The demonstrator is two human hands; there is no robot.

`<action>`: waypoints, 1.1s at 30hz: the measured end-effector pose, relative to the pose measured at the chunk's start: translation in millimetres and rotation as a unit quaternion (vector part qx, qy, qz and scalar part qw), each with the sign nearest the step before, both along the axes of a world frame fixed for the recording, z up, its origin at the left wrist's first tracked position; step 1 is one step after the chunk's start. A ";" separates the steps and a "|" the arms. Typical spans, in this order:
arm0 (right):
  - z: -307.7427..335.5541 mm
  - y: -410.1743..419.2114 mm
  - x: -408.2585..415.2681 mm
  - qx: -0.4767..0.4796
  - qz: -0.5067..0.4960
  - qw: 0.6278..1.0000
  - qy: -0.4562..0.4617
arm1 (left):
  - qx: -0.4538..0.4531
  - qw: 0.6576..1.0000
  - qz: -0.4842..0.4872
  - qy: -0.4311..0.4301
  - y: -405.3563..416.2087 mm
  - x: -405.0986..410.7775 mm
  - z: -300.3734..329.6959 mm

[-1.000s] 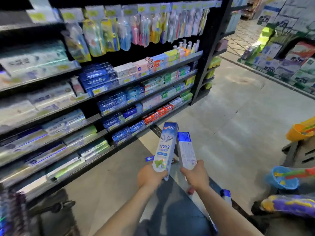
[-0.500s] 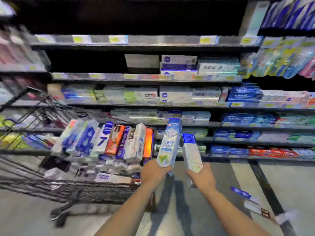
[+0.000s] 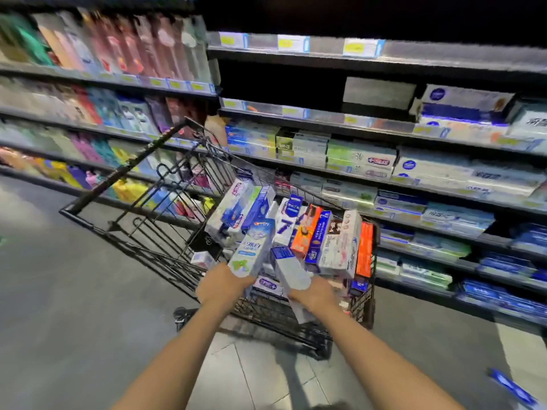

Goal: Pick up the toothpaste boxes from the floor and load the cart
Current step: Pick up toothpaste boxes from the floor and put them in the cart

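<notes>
Your left hand grips the pale blue-and-white toothpaste box and your right hand the white blue-capped box, fingers curled round their lower ends over the black wire cart; such light, stiff cartons probably crush easily.

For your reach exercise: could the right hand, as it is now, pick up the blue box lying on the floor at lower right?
Probably not: the right hand already grips a white box over the cart, well away from the blue box.
</notes>
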State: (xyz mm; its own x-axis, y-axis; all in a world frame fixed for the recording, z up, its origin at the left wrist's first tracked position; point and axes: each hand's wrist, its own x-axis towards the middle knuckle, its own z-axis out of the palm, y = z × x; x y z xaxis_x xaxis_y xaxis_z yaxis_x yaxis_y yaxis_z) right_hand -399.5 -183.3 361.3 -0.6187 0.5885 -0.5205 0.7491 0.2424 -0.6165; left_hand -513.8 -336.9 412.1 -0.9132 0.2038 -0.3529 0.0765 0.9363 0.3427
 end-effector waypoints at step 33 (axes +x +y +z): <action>-113.9 98.5 -79.1 0.024 0.279 0.938 -0.205 | -0.178 0.912 -0.279 -0.242 58.3 -159.6 -159.1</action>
State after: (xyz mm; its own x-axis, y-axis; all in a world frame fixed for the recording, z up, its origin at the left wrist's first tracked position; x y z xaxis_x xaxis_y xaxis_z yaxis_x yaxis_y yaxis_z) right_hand -478.6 -84.7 247.4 -0.5907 0.2609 -0.7635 0.6687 0.6878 -0.2823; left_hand -673.4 -278.6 253.0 -0.4222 0.3829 -0.8216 0.4954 0.8566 0.1446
